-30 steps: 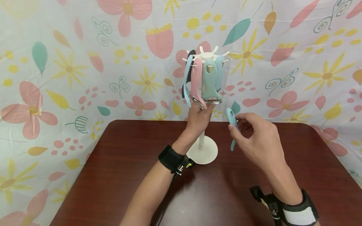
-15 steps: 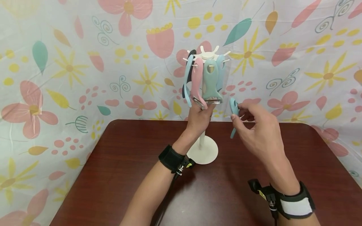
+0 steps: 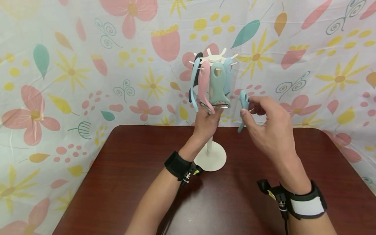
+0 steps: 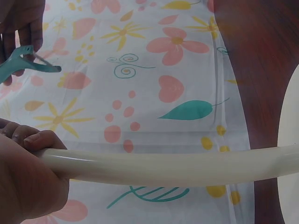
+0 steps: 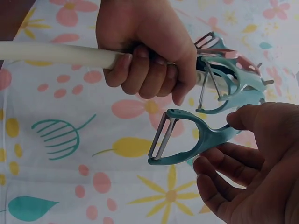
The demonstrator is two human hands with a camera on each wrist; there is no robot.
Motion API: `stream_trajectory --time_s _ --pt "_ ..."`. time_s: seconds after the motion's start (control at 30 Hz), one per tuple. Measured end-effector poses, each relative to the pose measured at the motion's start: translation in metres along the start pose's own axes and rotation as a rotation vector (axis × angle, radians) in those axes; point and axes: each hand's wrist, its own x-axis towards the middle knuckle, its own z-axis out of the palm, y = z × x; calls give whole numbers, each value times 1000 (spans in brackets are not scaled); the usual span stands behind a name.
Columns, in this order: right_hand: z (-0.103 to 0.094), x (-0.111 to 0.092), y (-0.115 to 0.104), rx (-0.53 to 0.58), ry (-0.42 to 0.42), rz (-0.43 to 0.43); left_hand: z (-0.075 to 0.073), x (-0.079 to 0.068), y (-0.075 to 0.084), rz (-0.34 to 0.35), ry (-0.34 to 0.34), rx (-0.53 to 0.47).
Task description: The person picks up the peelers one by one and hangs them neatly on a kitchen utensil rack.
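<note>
My left hand [image 3: 206, 123] grips the pole [image 4: 163, 169] of a cream rotating stand, just below the peelers hung on its spoked top [image 3: 215, 58]. In the right wrist view its fingers curl fully round the pole. My right hand [image 3: 273, 127] pinches a teal-blue Y-shaped peeler [image 5: 216, 138] by the handle, between thumb and fingers. That peeler's twin-bar blade points down, and its holed handle end is up, right of the stand and apart from it. A pink peeler [image 3: 204, 83], a green peeler [image 3: 217, 85], light blue ones and a dark one hang from the spokes.
The stand's round base [image 3: 215, 158] sits on a dark brown wooden table [image 3: 132, 156]. Behind rises a flower-patterned cloth [image 3: 111, 71]. Both wrists wear black camera straps, and cables run from them. Several spokes at the back and right of the top carry nothing.
My right hand has raised the peeler steadily, from near table-edge height to beside the lower part of the hanging peelers. The left hand and the stand stay put.
</note>
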Motion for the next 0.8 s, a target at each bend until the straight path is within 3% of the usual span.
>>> stream_trajectory --time_s 0.4,0.8 --pt "0 18 -1 -4 39 -49 0 0 -1 -26 -4 -8" --pt "-1 30 -4 -9 52 -19 1 1 -2 18 -2 -12"
